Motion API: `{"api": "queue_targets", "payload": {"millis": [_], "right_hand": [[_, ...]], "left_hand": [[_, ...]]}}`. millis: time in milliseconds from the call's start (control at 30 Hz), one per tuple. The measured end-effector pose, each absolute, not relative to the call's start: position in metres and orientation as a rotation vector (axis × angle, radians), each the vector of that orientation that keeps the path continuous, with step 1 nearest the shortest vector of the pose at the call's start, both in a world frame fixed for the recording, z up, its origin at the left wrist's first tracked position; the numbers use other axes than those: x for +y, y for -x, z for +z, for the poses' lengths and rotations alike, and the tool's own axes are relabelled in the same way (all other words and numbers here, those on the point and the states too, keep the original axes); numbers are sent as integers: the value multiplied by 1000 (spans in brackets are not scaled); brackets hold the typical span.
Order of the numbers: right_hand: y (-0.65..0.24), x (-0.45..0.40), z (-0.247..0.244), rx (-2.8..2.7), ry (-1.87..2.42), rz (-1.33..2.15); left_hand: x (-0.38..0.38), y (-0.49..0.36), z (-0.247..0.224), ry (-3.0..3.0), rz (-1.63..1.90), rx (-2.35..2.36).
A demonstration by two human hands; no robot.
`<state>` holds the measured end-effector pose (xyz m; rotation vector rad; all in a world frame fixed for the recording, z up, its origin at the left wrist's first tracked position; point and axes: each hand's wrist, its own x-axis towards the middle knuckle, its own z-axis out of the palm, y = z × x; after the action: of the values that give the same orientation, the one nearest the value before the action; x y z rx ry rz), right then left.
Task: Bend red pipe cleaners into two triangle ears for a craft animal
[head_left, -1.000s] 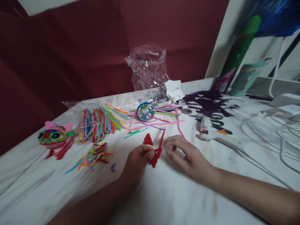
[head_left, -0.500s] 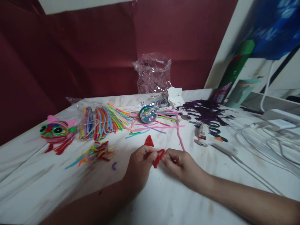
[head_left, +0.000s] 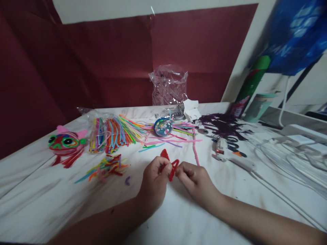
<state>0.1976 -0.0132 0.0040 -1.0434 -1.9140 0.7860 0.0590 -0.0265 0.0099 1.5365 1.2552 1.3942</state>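
Between thumb and fingers, my left hand (head_left: 156, 178) pinches a red fuzzy piece (head_left: 174, 169). A ridged triangular part rises above the fingers and a bent loop sticks out to the right. My right hand (head_left: 195, 178) is closed, its thumb and forefinger at the right edge of that loop. Beyond the hands, a pink pipe cleaner (head_left: 196, 151) and a clear ball with bits inside (head_left: 163, 127) rest on the white marbled table (head_left: 163, 221).
At the left stand a pink and red creature figure (head_left: 66, 143), bundled colourful pipe cleaners (head_left: 114, 133) and cut pieces (head_left: 107, 169). To the right are a glue gun (head_left: 242, 163), scissors (head_left: 232, 143), purple shreds (head_left: 219, 123), cables and a green cup (head_left: 260, 107).
The view has tilted and shifted slightly, so the table things appear lower and the left-side ones further right. The red piece is turned a little in my left hand.
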Motion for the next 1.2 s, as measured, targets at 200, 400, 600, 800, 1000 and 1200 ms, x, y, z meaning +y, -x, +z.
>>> {"api": "queue_targets", "payload": {"millis": [200,400,600,800,1000,1200], "right_hand": [[-198,-16,2,-1771,969,1084],[-208,-10,4,-1740,999,1104],[-212,-2,0,-1732,1027,1183],[-211,-6,2,-1729,1066,1277],[-210,-7,1,-1770,1063,1279],[-210,-7,-2,-1831,1061,1196]], "left_hand": [[-24,-56,9,-1603,1418,1266],[-21,-56,10,-1538,1246,1267],[-19,-58,10,-1517,1176,1301],[-18,-57,8,-1663,1186,1437],[-18,-55,5,-1781,1222,1430],[-17,-56,7,-1785,1196,1384]]}}
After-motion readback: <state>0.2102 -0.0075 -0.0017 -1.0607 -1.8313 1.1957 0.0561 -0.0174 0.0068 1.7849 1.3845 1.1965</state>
